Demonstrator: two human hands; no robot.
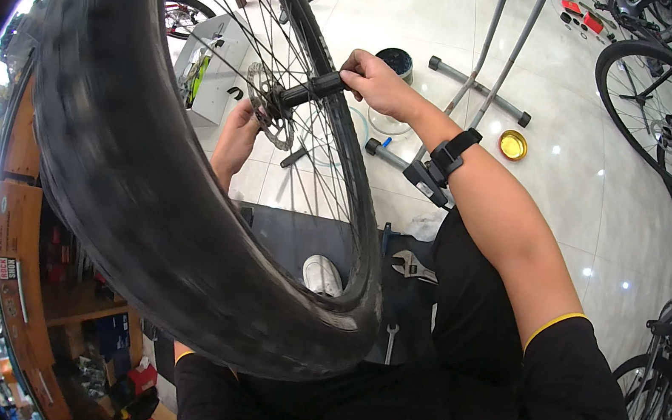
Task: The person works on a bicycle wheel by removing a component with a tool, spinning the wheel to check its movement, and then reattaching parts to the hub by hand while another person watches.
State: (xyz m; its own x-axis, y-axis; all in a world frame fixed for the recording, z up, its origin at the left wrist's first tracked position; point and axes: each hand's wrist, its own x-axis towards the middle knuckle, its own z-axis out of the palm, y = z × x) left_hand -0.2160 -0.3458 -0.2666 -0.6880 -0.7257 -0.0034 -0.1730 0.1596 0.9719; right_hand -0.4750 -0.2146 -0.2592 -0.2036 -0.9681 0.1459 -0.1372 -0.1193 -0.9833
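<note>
We hold a large bicycle wheel with a fat black rubber tyre (106, 135) upright and tilted in front of us, above the floor and to the left of centre. Our right hand (381, 86) grasps the outer end of its black cylindrical hub (319, 87), fingers and thumb curled round it. Our left hand (236, 138) is at the opposite side, against the perforated silver disc rotor (280, 133); the rotor partly hides its fingers, so we cannot tell how firmly they close. Beneath, a silver adjustable wrench (415, 268) and a slim silver spanner (391, 342) lie on a dark grey mat (412, 311). Beyond our right forearm, a round golden dish (513, 146) sits on the pale tiled floor (567, 156).
</note>
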